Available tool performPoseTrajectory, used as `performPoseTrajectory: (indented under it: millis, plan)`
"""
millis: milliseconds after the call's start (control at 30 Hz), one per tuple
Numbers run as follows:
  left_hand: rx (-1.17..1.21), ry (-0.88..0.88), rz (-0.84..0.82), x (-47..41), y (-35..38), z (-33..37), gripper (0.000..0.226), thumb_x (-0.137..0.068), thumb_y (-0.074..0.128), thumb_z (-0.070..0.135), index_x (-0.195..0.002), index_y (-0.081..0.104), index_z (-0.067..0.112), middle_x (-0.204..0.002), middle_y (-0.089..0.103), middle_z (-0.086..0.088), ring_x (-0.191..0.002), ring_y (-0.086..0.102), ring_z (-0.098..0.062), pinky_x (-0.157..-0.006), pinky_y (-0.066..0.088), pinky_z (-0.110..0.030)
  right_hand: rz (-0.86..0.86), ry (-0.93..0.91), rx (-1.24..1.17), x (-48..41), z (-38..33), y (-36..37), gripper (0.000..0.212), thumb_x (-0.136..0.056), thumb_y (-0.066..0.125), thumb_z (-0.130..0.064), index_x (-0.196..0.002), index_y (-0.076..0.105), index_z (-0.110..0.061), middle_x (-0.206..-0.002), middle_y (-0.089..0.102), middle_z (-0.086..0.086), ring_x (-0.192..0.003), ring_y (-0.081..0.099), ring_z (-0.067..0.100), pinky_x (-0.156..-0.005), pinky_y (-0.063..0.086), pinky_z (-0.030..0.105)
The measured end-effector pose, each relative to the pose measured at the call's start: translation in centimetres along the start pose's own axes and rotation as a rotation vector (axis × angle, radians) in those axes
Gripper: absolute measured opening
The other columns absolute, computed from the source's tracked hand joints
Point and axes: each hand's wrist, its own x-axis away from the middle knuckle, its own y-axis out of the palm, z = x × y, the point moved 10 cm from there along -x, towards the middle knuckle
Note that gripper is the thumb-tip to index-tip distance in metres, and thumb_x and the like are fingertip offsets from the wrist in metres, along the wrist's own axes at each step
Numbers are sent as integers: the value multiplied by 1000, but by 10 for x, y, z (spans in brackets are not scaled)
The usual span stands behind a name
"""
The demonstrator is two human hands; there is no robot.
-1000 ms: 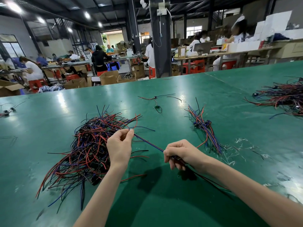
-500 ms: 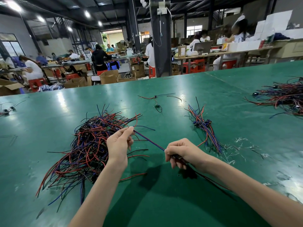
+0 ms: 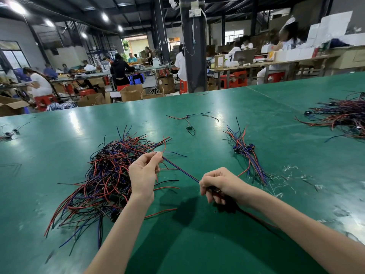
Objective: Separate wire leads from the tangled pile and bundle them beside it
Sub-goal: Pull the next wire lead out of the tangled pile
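Pinching the tip of a blue-and-red lead [image 3: 180, 170], the left grip [image 3: 142, 173] has risen a little, and its fingertips have closed again after loosening half a second ago. The right grip [image 3: 219, 184] stays curled round the other end, together with the trailing leads [image 3: 260, 219] under its forearm. The lead runs taut between both grips, so I judge it is nearly free of the tangled pile [image 3: 102, 175], which lies left of the left grip. The sorted bundle [image 3: 248, 155] lies on the desk [image 3: 197, 244] beyond the right grip, to its right. No brand, label or writing is readable; the far boxes are too blurred.
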Motion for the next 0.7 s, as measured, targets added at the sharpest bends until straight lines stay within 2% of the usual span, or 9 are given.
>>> performPoseTrajectory:
  millis: [133,500,700]
  plan:
    - [-46,39,23,0,-1,0,11,-85,67,6,-75,65,11,-51,60,10,-43,40,1,-44,35,-11,-15,-2,-6,1,-2,1,26,-85,52,-8,-62,64,-10,-50,58,8,-35,42,11,-34,31,16]
    - [-98,75,17,-5,-3,-4,15,-85,69,10,-72,68,18,-54,61,13,-48,45,-1,-49,41,-11,-50,23,-7,2,0,4,25,-87,52,-9,-64,63,-9,-51,58,8,-35,42,10,-33,31,17]
    - [-64,43,11,-6,-2,-9,11,-86,68,12,-75,68,17,-53,61,14,-47,48,1,-52,45,-12,-67,7,-30,1,1,5,23,-87,56,-10,-68,69,-7,-57,55,3,-45,45,11,-37,37,19]
